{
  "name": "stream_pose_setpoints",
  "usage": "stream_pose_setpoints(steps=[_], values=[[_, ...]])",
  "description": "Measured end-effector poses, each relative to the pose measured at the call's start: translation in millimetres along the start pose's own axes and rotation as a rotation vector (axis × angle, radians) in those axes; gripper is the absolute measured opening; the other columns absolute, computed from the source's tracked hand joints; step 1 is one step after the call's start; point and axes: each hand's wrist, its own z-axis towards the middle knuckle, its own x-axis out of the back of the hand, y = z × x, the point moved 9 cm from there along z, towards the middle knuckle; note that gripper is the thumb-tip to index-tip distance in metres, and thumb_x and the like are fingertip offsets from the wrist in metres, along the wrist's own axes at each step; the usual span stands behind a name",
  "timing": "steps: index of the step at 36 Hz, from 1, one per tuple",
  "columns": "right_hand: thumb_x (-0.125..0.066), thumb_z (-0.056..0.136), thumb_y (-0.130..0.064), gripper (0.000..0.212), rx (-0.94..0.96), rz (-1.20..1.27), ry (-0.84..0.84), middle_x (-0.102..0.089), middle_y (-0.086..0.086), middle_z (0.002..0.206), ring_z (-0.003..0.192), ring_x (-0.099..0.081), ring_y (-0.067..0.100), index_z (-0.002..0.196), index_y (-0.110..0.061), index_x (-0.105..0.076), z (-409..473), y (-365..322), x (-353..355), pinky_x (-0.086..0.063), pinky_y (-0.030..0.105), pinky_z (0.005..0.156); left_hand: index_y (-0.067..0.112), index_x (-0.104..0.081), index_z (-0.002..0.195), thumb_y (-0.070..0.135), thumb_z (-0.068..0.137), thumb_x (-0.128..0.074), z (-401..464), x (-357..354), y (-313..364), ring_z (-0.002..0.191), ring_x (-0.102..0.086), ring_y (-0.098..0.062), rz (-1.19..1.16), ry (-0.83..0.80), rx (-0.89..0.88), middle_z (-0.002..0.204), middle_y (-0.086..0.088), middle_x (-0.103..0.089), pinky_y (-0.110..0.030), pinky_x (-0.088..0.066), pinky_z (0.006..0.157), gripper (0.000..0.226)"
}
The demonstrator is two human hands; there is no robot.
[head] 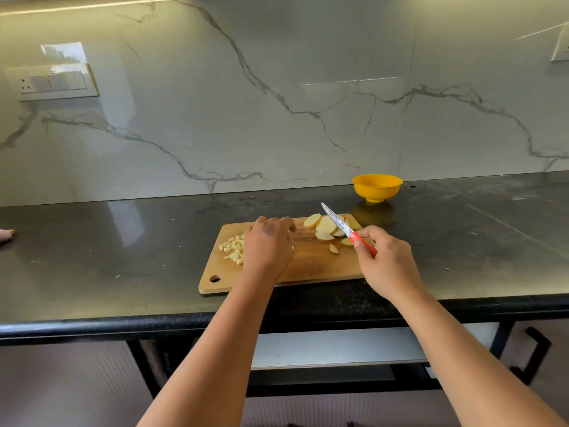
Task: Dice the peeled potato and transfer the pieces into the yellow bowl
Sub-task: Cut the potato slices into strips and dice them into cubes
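On the cutting board (308, 269), potato slices (326, 226) lie between the seemingly loosely curled left hand (268, 245) and knife (338, 223)-gripping right hand (385, 260).

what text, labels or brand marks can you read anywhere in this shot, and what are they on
None can be read.
knife: the blade carries a speckled pattern; whether it includes lettering is too blurred to tell.
switch panel: no legible markings.
yellow bowl: plain, no print visible.
cutting board: plain wood, no stamp visible.
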Motion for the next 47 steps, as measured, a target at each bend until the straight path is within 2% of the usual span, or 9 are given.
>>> stream_pose_setpoints(steps=[5,9,13,18,24,28,34,40,47], values=[[-0.057,0.097,-0.021,0.015,-0.007,-0.002,0.017,-0.046,-0.013,0.059,0.05,-0.045,0.007,0.105,-0.013,-0.066,4,4,7,-0.038,0.009,0.049,0.017,-0.044,0.134,0.003,0.093,-0.045,1,3,0,0.088,-0.053,-0.023,0.077,0.009,0.124,0.089,-0.006,-0.06,-0.034,-0.037,0.082,0.044],[-0.057,0.097,-0.022,0.017,0.0,-0.014,0.031,-0.047,-0.014,0.063,0.052,-0.046,0.006,0.109,-0.013,-0.065,6,4,13,-0.039,0.008,0.05,0.019,-0.066,0.108,0.031,0.098,-0.049,2,-13,28,0.098,-0.06,-0.023,-0.012,-0.107,0.084,0.098,-0.001,-0.067,-0.038,-0.051,0.085,0.023],[-0.056,0.098,-0.024,0.017,0.012,-0.048,0.029,-0.048,-0.014,0.063,0.051,-0.047,0.006,0.109,-0.015,-0.065,7,3,12,-0.032,0.013,0.041,0.017,-0.065,0.11,0.056,0.093,-0.054,1,-46,51,0.1,-0.059,-0.023,-0.045,-0.293,0.102,0.108,-0.003,-0.061,-0.035,-0.053,0.081,0.044],[-0.056,0.098,-0.025,0.016,0.017,-0.078,-0.001,-0.052,-0.011,0.068,0.053,-0.048,0.005,0.108,-0.016,-0.064,6,0,11,-0.026,0.011,0.045,0.018,-0.065,0.114,0.04,0.096,-0.057,4,-59,67,0.107,-0.056,-0.024,-0.051,-0.344,0.033,0.115,-0.006,-0.059,-0.039,-0.053,0.09,0.029],[-0.053,0.099,-0.03,0.014,-0.009,-0.12,-0.121,-0.05,-0.012,0.067,0.053,-0.048,0.007,0.106,-0.023,-0.063,7,1,10,-0.026,0.014,0.041,0.024,-0.071,0.112,0.02,0.098,-0.057,5,-54,58,0.106,-0.057,-0.019,-0.098,-0.441,-0.037,0.121,-0.002,-0.06,-0.028,-0.048,0.088,0.02],[-0.052,0.099,-0.028,0.015,-0.004,-0.17,-0.212,-0.049,-0.012,0.069,0.055,-0.046,0.006,0.11,-0.025,-0.061,5,-6,9,-0.024,0.016,0.043,0.019,-0.068,0.121,0.02,0.096,-0.063,3,-43,44,0.1,-0.058,-0.013,-0.17,-0.387,-0.067,0.12,-0.001,-0.063,-0.022,-0.046,0.088,0.026],[-0.054,0.098,-0.027,0.02,0.033,-0.227,-0.281,-0.052,-0.01,0.076,0.062,-0.05,0.005,0.117,-0.027,-0.061,-6,-26,7,-0.028,0.016,0.046,0.018,-0.073,0.098,0.022,0.089,-0.072,-3,-35,33,0.083,-0.057,-0.008,-0.25,-0.222,-0.033,0.098,0.003,-0.07,-0.017,-0.043,0.073,0.011],[-0.056,0.096,-0.025,0.014,0.027,-0.29,-0.301,-0.062,-0.002,0.088,0.071,-0.056,0.011,0.107,-0.024,-0.064,-16,-36,10,-0.05,0.027,0.059,0.015,-0.076,0.104,0.026,0.092,-0.068,-5,-38,26,0.082,-0.056,-0.008,-0.263,-0.211,0.018,0.1,0.001,-0.073,-0.019,-0.041,0.074,0.018],[-0.058,0.095,-0.021,0.014,0.03,-0.353,-0.321,-0.058,-0.001,0.088,0.068,-0.052,0.009,0.107,-0.027,-0.056,-24,-46,15,-0.036,0.019,0.049,0.016,-0.075,0.105,0.023,0.094,-0.065,-6,-38,23,0.081,-0.054,-0.006,-0.259,-0.183,0.047,0.101,0.002,-0.072,-0.018,-0.04,0.074,0.017]])
